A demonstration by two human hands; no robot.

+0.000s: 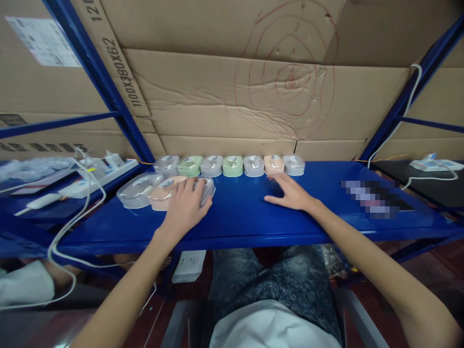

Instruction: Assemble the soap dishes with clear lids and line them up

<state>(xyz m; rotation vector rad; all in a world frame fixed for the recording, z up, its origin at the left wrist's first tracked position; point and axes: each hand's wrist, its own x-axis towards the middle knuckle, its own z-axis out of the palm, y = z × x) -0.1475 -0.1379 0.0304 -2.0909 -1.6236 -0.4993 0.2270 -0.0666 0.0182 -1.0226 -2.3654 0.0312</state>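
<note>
My left hand (185,205) lies over a small grey box with a clear lid (209,187) in the front row, fingers across its top and thumb at its right side. Left of that box are a peach box (158,197), partly behind my fingers, and another grey box (133,193). Farther back, several similar boxes form a row, among them a green box (232,166) and a peach box (274,165). My right hand (290,192) is low over the blue tabletop (246,212), just in front of this row, empty with thumb and fingers apart.
A pixelated flat item (377,198) lies on the right of the table. White power strips (105,176) and cables crowd the left side. A cardboard wall (217,96) closes the back between blue posts. At lower left, another person's sleeve (27,285) shows.
</note>
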